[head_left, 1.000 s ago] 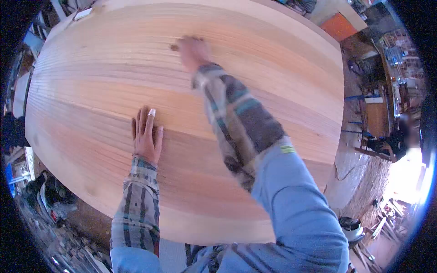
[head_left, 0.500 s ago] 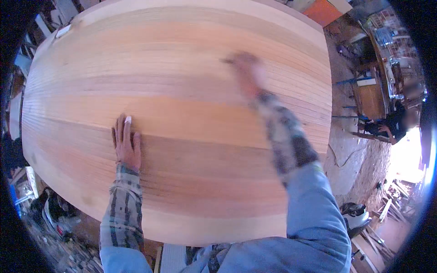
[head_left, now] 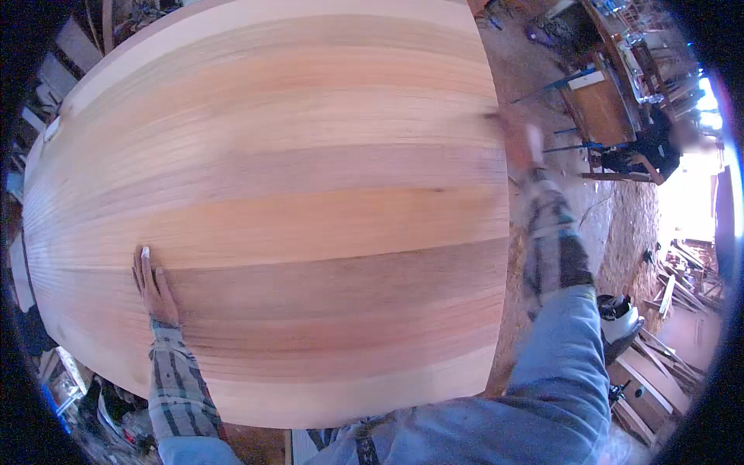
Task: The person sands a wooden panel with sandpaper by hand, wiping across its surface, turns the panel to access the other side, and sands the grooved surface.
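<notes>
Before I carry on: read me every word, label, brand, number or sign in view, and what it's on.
No text can be read.
Wooden panel: no lettering visible, just grain and a small dark mark.
Pale rectangle by the brown board: too small to tell whether it bears writing.
Dark strip on the clothing: pale marks, unreadable.

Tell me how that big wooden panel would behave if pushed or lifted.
The wooden panel is probably stiff, going by its plank-like wood grain. Likely heavy, since it dwarfs the left hand. Its flat shape seems unlikely to roll.
</notes>
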A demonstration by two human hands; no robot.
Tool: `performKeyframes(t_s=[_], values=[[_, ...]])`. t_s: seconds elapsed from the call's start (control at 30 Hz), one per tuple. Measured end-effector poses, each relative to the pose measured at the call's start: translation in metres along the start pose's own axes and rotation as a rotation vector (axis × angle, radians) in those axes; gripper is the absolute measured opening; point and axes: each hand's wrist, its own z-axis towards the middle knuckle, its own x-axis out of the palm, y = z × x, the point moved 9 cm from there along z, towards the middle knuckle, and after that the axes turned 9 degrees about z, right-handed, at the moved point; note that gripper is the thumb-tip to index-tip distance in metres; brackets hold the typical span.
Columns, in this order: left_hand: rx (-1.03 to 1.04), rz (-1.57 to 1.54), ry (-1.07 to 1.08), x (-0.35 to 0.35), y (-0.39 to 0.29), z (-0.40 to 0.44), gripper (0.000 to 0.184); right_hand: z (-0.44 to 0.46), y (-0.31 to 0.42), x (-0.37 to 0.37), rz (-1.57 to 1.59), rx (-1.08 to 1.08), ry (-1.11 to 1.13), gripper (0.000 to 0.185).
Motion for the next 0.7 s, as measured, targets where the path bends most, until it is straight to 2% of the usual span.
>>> performKeyframes(t_s=[0.03,0.1,0.13,0.2,0.27,0.33,0.4,0.43,0.47,0.5,0.57,0.6,0.67,0.7], values=[[0.001,-0.001,0.003,0.001,0.000,-0.001,0.046,-0.009,0.002,-0.042,-0.001,0.003,0.001,0.027],[0.027,-0.039,-0.027,0.000,-0.001,0.000,0.047,-0.024,0.036,-0.127,-0.624,0.171,-0.108,0.021],[0.027,-0.038,-0.032,0.002,-0.003,0.002,0.047,-0.015,0.028,-0.122,-0.623,0.169,-0.113,0.021],[0.073,-0.004,-0.039,-0.001,-0.005,0.001,0.047,-0.002,0.024,-0.083,-0.473,0.031,-0.075,0.021],[0.083,0.016,-0.032,0.006,0.002,0.000,0.047,0.021,0.120,-0.014,-0.558,-0.148,-0.079,0.023],[0.069,0.046,-0.019,0.003,0.004,-0.003,0.047,0.038,0.194,0.060,-0.520,-0.434,-0.022,0.021],[0.026,-0.044,-0.008,-0.001,-0.003,-0.001,0.047,0.059,0.245,0.138,-0.259,-0.452,-0.029,0.017],[0.013,-0.035,-0.008,0.001,0.002,-0.002,0.047,0.066,0.271,0.191,-0.441,-0.562,-0.006,0.018],[0.011,0.015,0.001,0.005,0.007,-0.001,0.047,0.085,0.298,0.240,-0.419,-0.401,0.082,0.019],[0.009,0.067,0.014,0.006,0.009,-0.002,0.047,0.083,0.339,0.268,-0.293,-0.539,0.022,0.021],[0.006,0.060,0.013,0.000,0.004,-0.002,0.046,0.104,0.399,0.328,-0.259,-0.381,0.122,0.023],[0.009,0.034,0.007,0.001,0.002,-0.002,0.046,0.109,0.390,0.336,-0.245,-0.397,0.121,0.023],[-0.028,-0.031,-0.002,-0.004,0.008,-0.004,0.045,0.123,0.322,0.375,0.633,-0.096,0.197,0.029],[-0.069,-0.077,-0.005,-0.007,0.009,-0.006,0.045,0.108,0.333,0.332,0.259,-0.276,0.225,0.027]])
